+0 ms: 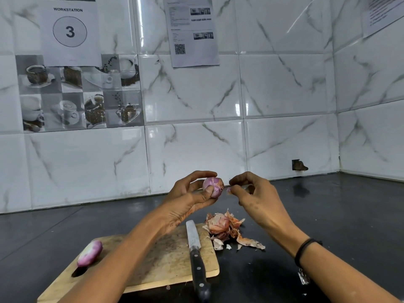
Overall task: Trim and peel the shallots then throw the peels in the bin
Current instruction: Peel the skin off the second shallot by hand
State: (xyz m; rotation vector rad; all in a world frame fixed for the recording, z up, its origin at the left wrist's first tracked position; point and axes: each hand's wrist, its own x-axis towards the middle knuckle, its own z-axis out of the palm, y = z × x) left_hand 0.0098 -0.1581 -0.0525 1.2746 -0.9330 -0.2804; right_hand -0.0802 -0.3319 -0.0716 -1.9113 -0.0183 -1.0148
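The left grip (pixel 188 197) is curled round a half-skinned shallot (pixel 213 188), raised off the desk (pixel 328 215) so the right grip (pixel 255 193) can strip it. That one seems to pinch a scrap of skin (pixel 228 190), though blurred. The knife (pixel 196 252) lies idle on the board (pixel 166 259). A peeled shallot (pixel 90 253) sits apart from the peel pile (pixel 227 230).

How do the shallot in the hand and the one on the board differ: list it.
The held shallot sits gripped in the left hand; the board shallot lies loose on the cutting board. The held shallot shows brownish skin at one end; the board shallot looks fully peeled. Both are purple-pink.
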